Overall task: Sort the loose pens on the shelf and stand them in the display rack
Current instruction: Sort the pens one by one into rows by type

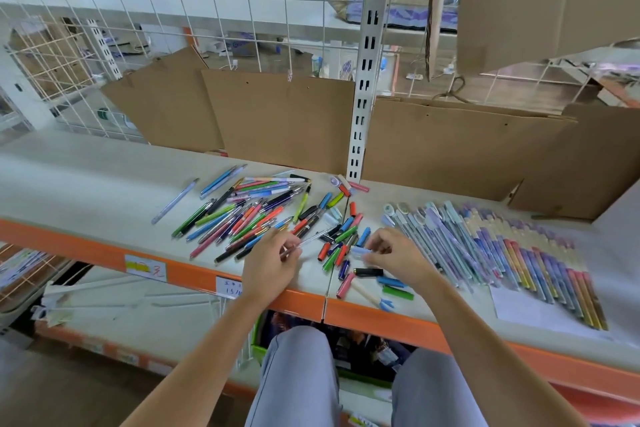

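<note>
A heap of loose coloured pens [242,215] lies on the pale shelf [86,191], with several short caps and pens [337,246] scattered to its right. My left hand [270,260] pinches a clear thin pen [311,238] just above the shelf. My right hand [398,253] holds a pale blue cap [360,251] at its fingertips, close to the clear pen's tip. On the right, a sorted row of pastel pens [502,253] lies side by side. No display rack is in view.
Brown cardboard sheets [284,121] stand along the back of the shelf, with a white slotted upright [363,97] between them. The shelf's orange front edge [194,274] carries paper labels. A white sheet [533,312] lies under the sorted row. My knees are below the shelf.
</note>
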